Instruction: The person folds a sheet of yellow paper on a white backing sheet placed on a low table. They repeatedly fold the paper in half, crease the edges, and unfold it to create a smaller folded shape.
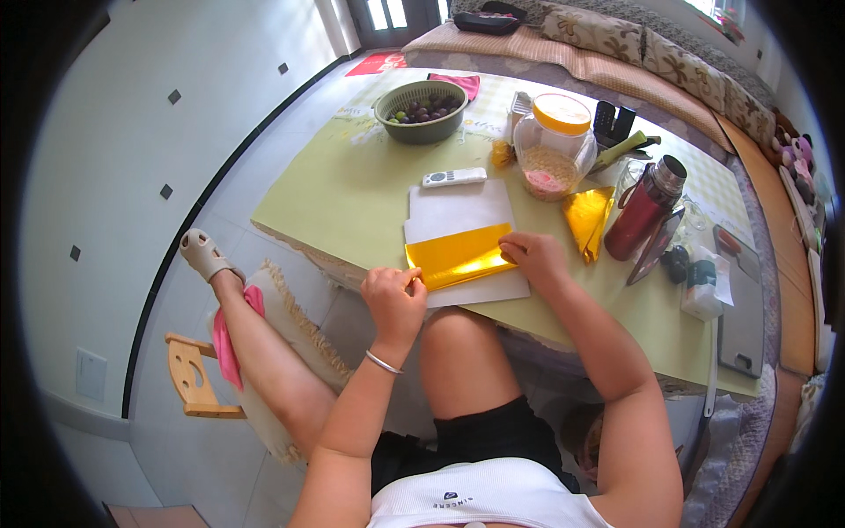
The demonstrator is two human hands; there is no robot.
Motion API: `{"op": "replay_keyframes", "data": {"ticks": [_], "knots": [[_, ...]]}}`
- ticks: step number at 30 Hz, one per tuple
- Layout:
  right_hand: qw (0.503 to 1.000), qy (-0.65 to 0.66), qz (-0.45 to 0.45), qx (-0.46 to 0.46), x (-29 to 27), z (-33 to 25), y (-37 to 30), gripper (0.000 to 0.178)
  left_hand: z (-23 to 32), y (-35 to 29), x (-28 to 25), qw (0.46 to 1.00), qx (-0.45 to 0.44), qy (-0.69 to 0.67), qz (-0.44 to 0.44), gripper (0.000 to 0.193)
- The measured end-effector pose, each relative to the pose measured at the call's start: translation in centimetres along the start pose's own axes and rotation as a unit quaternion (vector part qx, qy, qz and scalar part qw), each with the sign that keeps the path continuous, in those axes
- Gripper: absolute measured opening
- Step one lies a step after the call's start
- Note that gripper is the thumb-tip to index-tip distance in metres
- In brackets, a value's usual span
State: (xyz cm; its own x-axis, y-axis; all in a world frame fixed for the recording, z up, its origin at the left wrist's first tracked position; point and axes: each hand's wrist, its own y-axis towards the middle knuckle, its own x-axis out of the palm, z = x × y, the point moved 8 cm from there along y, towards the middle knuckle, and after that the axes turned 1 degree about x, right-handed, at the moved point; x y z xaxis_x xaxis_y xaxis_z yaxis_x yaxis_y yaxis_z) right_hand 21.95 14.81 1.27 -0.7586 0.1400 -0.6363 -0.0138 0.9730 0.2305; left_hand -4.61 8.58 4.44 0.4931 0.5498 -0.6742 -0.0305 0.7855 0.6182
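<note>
A sheet of shiny gold foil paper (462, 253), folded into a wide strip, lies across a white board or pad (459, 208) at the table's near edge. My left hand (393, 299) pinches the strip's left end, with thumb and fingers pressed together. At the opposite end, my right hand (533, 257) grips the right edge between thumb and fingertips. A white remote control (454, 178) rests just beyond the strip, at the far end of the board. To the right of my right hand sits another piece of gold foil paper (588, 218), folded to a point.
A green basin (421, 130) of grapes stands far left on the table. Toward the right are a clear jar with an orange lid (561, 117), a red thermos (640, 211), a white bottle (701, 290) and a grey cutting board (741, 308) with a knife. A wooden chair (195, 378) supports my left leg.
</note>
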Motion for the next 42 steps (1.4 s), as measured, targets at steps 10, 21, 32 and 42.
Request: {"op": "replay_keyframes", "data": {"ticks": [10, 21, 32, 42], "knots": [[0.999, -0.025, -0.014, -0.014, -0.6, -1.0, -0.2, 0.020, 1.4, 0.7, -0.1, 0.997, 0.028, 0.067, -0.031, 0.033], [0.997, -0.072, -0.028, 0.017, -0.5, -1.2, -0.4, 0.018, 4.3, 0.1, 3.4, 0.903, 0.327, -0.010, -0.280, 0.052], [0.900, -0.264, -0.117, -0.327, 4.3, -7.5, -5.9, 0.076, 4.2, 1.3, 4.2, 0.868, 0.372, -0.025, -0.328, 0.075], [0.901, -0.293, -0.222, -0.229, 1.0, -4.2, -7.2, 0.092, -0.8, -0.9, 3.1, 0.881, 0.298, 0.075, -0.361, 0.080]]}}
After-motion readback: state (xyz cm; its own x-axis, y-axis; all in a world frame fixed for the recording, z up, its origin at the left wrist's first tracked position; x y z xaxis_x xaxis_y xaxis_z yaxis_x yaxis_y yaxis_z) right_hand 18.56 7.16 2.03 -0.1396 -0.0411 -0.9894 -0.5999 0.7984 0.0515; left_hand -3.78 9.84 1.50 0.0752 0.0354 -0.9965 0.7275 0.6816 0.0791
